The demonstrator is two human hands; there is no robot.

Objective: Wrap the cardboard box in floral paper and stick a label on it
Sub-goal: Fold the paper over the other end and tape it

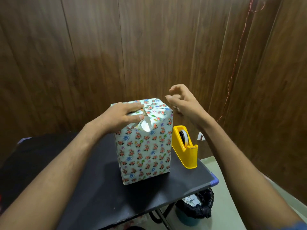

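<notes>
Left hand (123, 116) pressing floral paper (146, 146) flat atop box, fingers straight; right hand (183, 103) raised beside it (loosely curled, holding nothing visible).

Both forearms bare, entering from the near edge and converging toward centre. Left arm runs from the near left corner up and to the right; wrist roughly straight. Left hand (123, 114) palm down, fingers extended and pointing right, lying flat side by side; thumb extended along the near side of the hand. Right arm runs from the near right corner up and to the left, a strip of blue sleeve at the frame edge. Right hand (180, 101) raised in the air, slightly farther than the left. Its fingers loosely curled, tips pointing left; motion blur at the fingertips.
</notes>
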